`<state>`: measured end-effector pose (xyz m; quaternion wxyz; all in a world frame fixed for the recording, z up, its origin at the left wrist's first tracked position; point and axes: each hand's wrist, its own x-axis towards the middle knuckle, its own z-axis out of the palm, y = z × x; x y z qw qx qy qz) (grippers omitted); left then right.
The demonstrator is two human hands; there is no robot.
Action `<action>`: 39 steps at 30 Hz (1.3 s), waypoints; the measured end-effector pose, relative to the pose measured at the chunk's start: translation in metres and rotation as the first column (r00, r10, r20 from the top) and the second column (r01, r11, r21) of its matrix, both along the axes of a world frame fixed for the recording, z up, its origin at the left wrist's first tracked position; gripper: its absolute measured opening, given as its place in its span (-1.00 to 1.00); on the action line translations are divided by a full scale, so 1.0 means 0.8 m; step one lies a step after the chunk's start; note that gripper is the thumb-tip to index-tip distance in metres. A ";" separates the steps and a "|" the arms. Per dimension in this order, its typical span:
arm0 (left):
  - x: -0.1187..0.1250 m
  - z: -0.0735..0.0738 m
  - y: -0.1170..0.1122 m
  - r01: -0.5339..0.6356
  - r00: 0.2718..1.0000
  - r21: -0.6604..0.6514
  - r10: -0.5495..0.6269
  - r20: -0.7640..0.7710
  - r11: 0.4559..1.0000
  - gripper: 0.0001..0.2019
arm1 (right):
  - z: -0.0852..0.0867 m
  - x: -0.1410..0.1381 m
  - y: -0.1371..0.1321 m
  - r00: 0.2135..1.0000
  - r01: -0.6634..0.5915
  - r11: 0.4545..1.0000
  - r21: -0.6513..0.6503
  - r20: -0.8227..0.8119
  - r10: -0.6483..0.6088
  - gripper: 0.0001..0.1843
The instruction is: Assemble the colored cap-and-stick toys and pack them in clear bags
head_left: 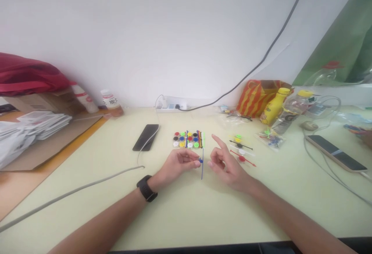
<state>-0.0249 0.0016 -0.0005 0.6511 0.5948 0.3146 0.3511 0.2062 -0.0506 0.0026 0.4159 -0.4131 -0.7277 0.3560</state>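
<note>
Forearms (122,215) crossed the table's front edge (188,245), leaving room between; left hand (177,164) pinched a blue rod (202,170), right hand (229,169) spread nearby.

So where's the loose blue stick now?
In the head view, the blue stick is just right of centre, pinched in the left hand, with the right hand to its right and rows of coloured discs beyond.

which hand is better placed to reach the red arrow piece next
Probably the right hand: it is nearer the red arrow piece and no object shows in its grasp, while the left hand pinches the blue piece.
</note>
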 end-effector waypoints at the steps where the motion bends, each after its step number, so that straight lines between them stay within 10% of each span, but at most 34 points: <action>1: 0.000 0.000 0.000 0.000 1.000 -0.001 0.000 0.004 1.000 -0.73 | 0.001 0.000 0.000 1.000 0.013 1.000 -0.002 -0.011 -0.013 -0.23; 4: 0.000 0.001 0.000 0.002 1.000 0.002 -0.002 0.009 1.000 -0.73 | 0.006 0.004 0.001 0.999 -0.034 0.998 -0.049 -0.021 0.033 -0.65; 8: 0.001 0.004 -0.002 0.005 1.000 -0.006 -0.005 0.000 1.000 -0.73 | 0.014 0.011 0.006 0.981 -0.190 0.961 -0.199 -0.079 0.177 -0.27; 24: 0.003 0.005 -0.006 0.057 0.998 0.035 -0.056 -0.018 0.998 -0.72 | 0.010 -0.008 0.005 0.989 -0.094 0.985 -0.144 -0.129 0.075 -0.76; 33: 0.001 0.006 -0.006 0.065 0.998 -0.024 -0.065 -0.007 0.998 -0.73 | 0.001 0.002 -0.001 1.000 0.013 0.997 0.071 -0.005 -0.013 -0.44; 36: 0.001 0.004 -0.006 0.060 0.998 -0.026 -0.060 -0.006 0.998 -0.72 | 0.003 0.004 -0.002 1.000 0.013 1.000 0.028 0.015 -0.014 -0.70; 39: 0.001 0.004 -0.005 0.044 0.999 -0.026 -0.044 0.005 0.999 -0.72 | 0.006 0.007 0.002 1.000 -0.017 0.997 -0.080 -0.024 0.015 -0.45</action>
